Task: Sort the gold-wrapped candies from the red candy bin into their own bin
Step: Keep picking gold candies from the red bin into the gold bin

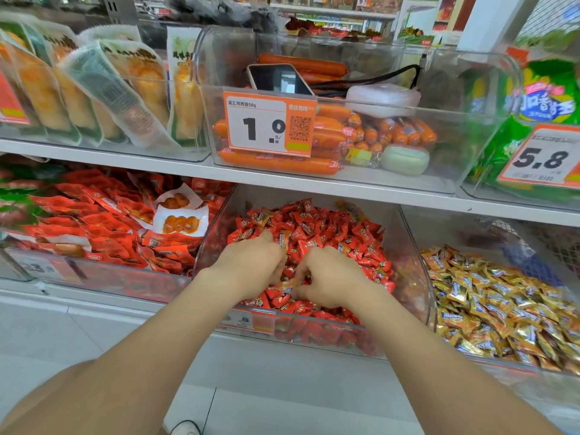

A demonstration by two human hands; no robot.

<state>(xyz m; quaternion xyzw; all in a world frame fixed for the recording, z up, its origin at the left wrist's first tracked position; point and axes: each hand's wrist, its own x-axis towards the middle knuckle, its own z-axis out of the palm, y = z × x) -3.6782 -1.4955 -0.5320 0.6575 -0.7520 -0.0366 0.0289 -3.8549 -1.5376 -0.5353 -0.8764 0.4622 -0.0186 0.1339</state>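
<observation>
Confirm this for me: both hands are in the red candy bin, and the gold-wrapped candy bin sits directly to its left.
Wrong side. The head view shows the left hand and right hand in the red candy bin, but the gold-wrapped candy bin sits directly to its right.

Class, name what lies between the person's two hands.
Head view: a gold-wrapped candy, on the red candies, lies between the left hand and right hand.

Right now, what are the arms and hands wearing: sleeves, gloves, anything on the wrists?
The left arm and right arm are bare to the frame edge, no sleeves showing. The left hand and right hand are ungloved; no watch, bracelet or ring is visible.
</observation>
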